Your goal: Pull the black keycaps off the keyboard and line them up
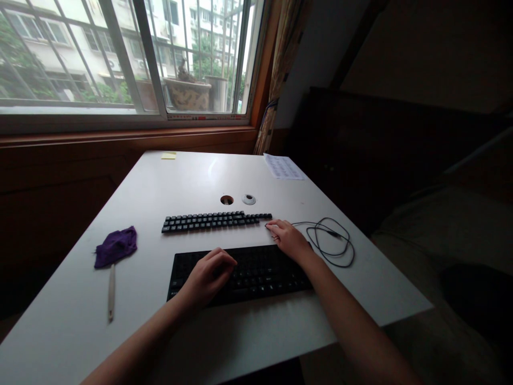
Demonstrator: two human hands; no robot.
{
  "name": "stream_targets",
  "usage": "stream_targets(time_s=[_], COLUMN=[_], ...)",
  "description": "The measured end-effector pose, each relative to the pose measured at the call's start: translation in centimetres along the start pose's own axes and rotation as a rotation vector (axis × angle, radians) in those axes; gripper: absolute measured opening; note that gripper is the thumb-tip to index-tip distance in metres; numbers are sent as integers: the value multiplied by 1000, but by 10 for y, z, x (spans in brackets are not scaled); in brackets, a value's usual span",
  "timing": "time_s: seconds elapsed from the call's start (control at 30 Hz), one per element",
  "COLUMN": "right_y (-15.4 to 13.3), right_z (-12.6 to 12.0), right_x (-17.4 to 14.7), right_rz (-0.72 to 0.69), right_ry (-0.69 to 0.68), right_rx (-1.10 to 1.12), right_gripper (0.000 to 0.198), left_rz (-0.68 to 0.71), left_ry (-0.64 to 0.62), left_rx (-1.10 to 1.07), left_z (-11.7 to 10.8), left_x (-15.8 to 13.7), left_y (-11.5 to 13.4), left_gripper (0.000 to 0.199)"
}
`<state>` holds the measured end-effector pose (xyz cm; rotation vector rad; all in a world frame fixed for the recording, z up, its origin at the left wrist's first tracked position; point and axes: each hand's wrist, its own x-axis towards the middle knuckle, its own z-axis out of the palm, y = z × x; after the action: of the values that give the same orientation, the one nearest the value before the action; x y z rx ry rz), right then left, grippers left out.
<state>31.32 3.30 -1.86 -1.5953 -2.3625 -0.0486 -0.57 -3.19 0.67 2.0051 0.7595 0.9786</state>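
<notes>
A black keyboard (256, 283) lies along the front of the white table, its right part under my right arm. My left hand (212, 272) rests over its left half with the fingers curled in; anything inside them is hidden. Beyond the keyboard, loose black keycaps (208, 222) are lined up in rows. My right hand (286, 238) reaches past the keyboard to the right end of these rows. Its fingertips pinch a small black keycap (266, 225) at the table surface. A thin shiny bit of metal shows under those fingers, too small to name.
A black cable (334, 232) lies coiled on the right. To the left are a purple cloth (116, 246) and a pale-handled tool (111, 294). Behind the keycaps are a round table hole (226, 200) and a ring-shaped cover (249, 199). Printed paper (284, 167) lies at the back right.
</notes>
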Motion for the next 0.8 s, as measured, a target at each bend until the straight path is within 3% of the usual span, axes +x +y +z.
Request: stream_targets(time_s=[0.4, 0.8], right_y=[-8, -5], right_z=[10, 1], right_x=[15, 9], right_rz=[50, 69], right_ry=[34, 53], right_rx=[45, -8], right_gripper=[36, 40], left_rz=[3, 12], left_ry=[-4, -8], left_rx=[13, 11], left_z=[0, 1], left_x=[0, 0], left_y=[-2, -2], left_gripper=[10, 11])
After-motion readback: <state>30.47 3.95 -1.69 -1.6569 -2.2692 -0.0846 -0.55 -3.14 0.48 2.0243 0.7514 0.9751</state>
